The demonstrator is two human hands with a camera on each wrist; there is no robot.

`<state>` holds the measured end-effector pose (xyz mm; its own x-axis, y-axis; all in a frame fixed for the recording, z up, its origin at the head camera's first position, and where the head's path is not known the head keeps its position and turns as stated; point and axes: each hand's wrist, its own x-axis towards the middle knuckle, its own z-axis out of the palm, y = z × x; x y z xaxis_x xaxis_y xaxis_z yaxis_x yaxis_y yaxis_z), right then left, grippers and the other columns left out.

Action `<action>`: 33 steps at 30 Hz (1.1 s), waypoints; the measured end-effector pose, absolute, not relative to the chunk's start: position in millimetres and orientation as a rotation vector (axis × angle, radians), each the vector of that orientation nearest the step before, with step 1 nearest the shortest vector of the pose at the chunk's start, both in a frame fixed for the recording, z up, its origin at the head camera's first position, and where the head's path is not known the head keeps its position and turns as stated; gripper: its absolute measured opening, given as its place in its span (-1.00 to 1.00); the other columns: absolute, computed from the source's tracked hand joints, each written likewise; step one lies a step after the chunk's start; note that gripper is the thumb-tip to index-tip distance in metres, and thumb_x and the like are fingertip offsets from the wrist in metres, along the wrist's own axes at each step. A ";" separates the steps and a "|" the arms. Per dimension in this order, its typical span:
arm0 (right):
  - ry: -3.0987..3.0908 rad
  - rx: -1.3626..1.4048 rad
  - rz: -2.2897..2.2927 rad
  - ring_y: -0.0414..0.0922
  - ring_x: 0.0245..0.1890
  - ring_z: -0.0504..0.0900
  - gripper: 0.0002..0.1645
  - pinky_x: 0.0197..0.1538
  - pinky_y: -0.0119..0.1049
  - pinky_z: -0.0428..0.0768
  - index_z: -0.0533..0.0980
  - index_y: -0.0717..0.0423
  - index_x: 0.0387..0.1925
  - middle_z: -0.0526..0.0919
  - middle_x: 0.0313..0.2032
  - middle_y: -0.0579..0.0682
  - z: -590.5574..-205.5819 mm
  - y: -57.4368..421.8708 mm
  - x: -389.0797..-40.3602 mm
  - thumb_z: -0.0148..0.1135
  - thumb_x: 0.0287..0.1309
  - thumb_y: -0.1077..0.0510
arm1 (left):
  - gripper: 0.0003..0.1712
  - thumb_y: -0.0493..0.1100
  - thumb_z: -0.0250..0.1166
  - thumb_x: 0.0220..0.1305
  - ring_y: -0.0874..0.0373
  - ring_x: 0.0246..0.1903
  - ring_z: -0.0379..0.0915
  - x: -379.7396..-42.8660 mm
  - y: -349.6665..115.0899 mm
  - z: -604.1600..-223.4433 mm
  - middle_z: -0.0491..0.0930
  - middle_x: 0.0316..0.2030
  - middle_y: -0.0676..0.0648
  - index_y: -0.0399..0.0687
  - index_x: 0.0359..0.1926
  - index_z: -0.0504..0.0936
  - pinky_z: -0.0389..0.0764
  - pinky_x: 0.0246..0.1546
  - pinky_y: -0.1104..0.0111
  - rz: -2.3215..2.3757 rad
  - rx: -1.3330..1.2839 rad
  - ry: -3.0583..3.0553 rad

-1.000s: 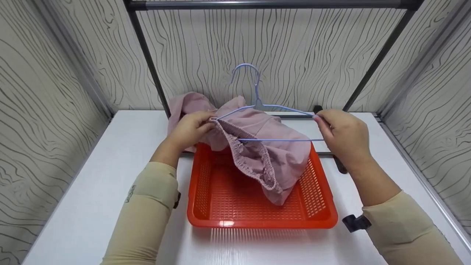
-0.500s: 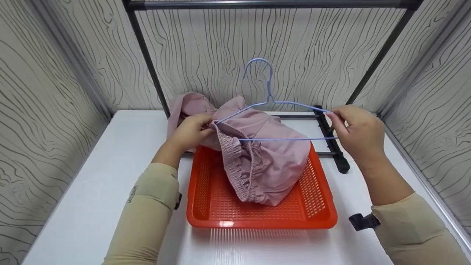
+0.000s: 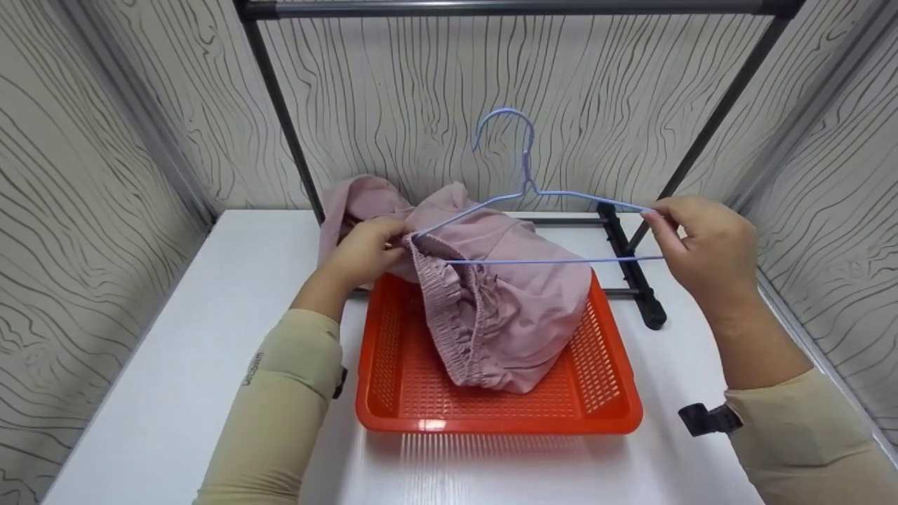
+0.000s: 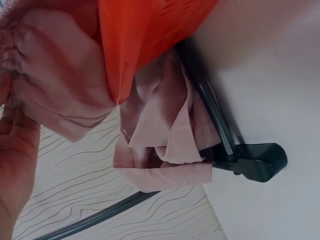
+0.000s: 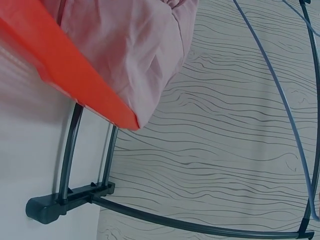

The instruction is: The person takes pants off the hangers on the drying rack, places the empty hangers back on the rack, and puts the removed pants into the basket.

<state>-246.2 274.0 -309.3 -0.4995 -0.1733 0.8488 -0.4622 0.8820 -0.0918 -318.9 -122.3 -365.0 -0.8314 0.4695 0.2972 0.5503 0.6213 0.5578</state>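
Pink pants with a gathered elastic waistband lie bunched over a red basket. My left hand pinches the waistband's left corner, its fingers partly hidden by cloth. A blue hanger stands hook-up; its left end goes inside the waistband and its lower bar crosses the waist opening. My right hand grips the hanger's right end between thumb and fingers. In the left wrist view, my left hand is at the waistband, and a pant leg hangs behind the basket. The right wrist view shows the hanger apart from the pants.
The red perforated basket sits on a white table. Behind it stands a black rack with a top bar and a foot at the right. Wood-patterned panels enclose the back and sides.
My right hand and the hanger have moved right and slightly up. The waistband's free side has swung left and now hangs down. My left hand has barely moved.
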 end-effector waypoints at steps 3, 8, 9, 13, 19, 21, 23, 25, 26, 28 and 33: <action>-2.054 0.465 0.390 -0.10 -0.64 0.37 -0.87 -0.51 -0.28 0.21 0.60 0.17 -0.47 0.56 -0.61 0.03 -307.4 276.9 -245.9 0.26 0.01 0.16 | -0.84 -0.39 0.20 0.11 0.06 -0.20 0.44 -317.2 -121.0 -362.9 0.54 -0.31 -0.05 -0.14 -0.27 0.59 0.46 -0.09 0.24 -0.977 -0.874 -2.715; -2.050 0.471 0.395 -0.10 -0.63 0.34 -0.88 -0.50 -0.32 0.18 0.60 0.20 -0.49 0.55 -0.63 0.05 -305.4 281.9 -245.6 0.29 -0.02 0.19 | -0.84 -0.42 0.18 0.07 0.00 -0.24 0.42 -315.4 -119.7 -362.4 0.51 -0.36 -0.04 -0.13 -0.34 0.57 0.44 -0.14 0.22 -0.909 -0.898 -2.721; -2.047 0.476 0.394 -0.10 -0.63 0.35 -0.88 -0.49 -0.32 0.18 0.60 0.21 -0.50 0.56 -0.63 0.06 -305.2 283.1 -245.7 0.29 -0.03 0.20 | -0.84 -0.42 0.17 0.06 0.00 -0.25 0.42 -315.3 -119.8 -362.8 0.52 -0.36 -0.05 -0.13 -0.33 0.57 0.44 -0.15 0.22 -0.893 -0.902 -2.721; -2.034 0.510 0.403 -0.07 -0.62 0.37 -0.89 -0.47 -0.34 0.19 0.59 0.26 -0.50 0.58 -0.60 0.10 -305.1 286.9 -247.1 0.29 -0.06 0.25 | -0.83 -0.43 0.16 0.09 0.01 -0.27 0.42 -314.7 -121.4 -365.4 0.53 -0.37 -0.05 -0.14 -0.32 0.57 0.44 -0.17 0.23 -0.859 -0.892 -2.736; -2.045 0.541 0.432 -0.12 -0.59 0.38 -0.91 -0.45 -0.33 0.22 0.61 0.23 -0.48 0.60 -0.57 0.07 -304.4 292.3 -246.1 0.30 -0.07 0.25 | -0.86 -0.39 0.15 0.13 0.10 -0.33 0.37 -314.2 -122.5 -367.2 0.51 -0.39 -0.03 -0.12 -0.32 0.57 0.44 -0.22 0.25 -0.853 -0.886 -2.748; -2.058 0.536 0.417 -0.17 -0.58 0.34 -0.90 -0.46 -0.36 0.21 0.61 0.22 -0.46 0.60 -0.57 0.06 -303.7 295.3 -244.9 0.28 -0.04 0.23 | -0.87 -0.38 0.16 0.13 0.09 -0.34 0.38 -314.2 -122.9 -367.7 0.51 -0.40 -0.02 -0.11 -0.33 0.57 0.44 -0.23 0.24 -0.849 -0.882 -2.754; -2.071 0.531 0.391 -0.21 -0.58 0.31 -0.88 -0.47 -0.39 0.20 0.62 0.22 -0.45 0.60 -0.58 0.05 -302.5 298.4 -243.8 0.25 0.00 0.21 | -0.88 -0.37 0.17 0.14 0.08 -0.34 0.39 -313.9 -123.9 -368.4 0.51 -0.40 -0.02 -0.10 -0.33 0.57 0.44 -0.22 0.24 -0.845 -0.867 -2.768; -2.079 0.529 0.366 -0.24 -0.58 0.29 -0.86 -0.47 -0.42 0.19 0.61 0.22 -0.45 0.60 -0.57 0.06 -301.8 301.7 -243.2 0.23 0.03 0.20 | -0.88 -0.37 0.17 0.14 0.08 -0.34 0.39 -313.4 -125.1 -369.1 0.50 -0.41 -0.02 -0.10 -0.33 0.57 0.44 -0.22 0.23 -0.835 -0.847 -2.785; -2.079 0.529 0.362 -0.24 -0.58 0.28 -0.86 -0.47 -0.42 0.19 0.61 0.23 -0.45 0.60 -0.58 0.06 -301.8 302.9 -243.1 0.23 0.03 0.20 | -0.88 -0.37 0.18 0.14 0.08 -0.34 0.39 -313.3 -125.7 -369.6 0.51 -0.41 -0.02 -0.10 -0.32 0.58 0.44 -0.22 0.23 -0.828 -0.840 -2.788; -2.079 0.529 0.355 -0.26 -0.59 0.27 -0.85 -0.48 -0.44 0.18 0.61 0.23 -0.45 0.59 -0.58 0.06 -301.9 305.2 -243.0 0.23 0.04 0.19 | -0.87 -0.36 0.18 0.14 0.09 -0.34 0.39 -313.0 -126.5 -370.6 0.51 -0.41 -0.02 -0.08 -0.31 0.58 0.44 -0.22 0.23 -0.805 -0.828 -2.797; -2.066 0.516 0.370 -0.28 -0.59 0.24 -0.88 -0.47 -0.49 0.16 0.61 0.22 -0.47 0.57 -0.60 0.04 -302.9 309.7 -243.6 0.26 -0.01 0.20 | -0.86 -0.34 0.18 0.14 0.11 -0.33 0.39 -312.5 -126.8 -372.2 0.51 -0.39 -0.01 -0.05 -0.29 0.58 0.44 -0.21 0.23 -0.767 -0.817 -2.806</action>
<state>-243.6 309.7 -302.9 -0.4685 -0.2129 0.8575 -0.4975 0.8656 -0.0569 -312.5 -126.8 -372.2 -0.8471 0.4701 0.2478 0.5308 0.7258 0.4375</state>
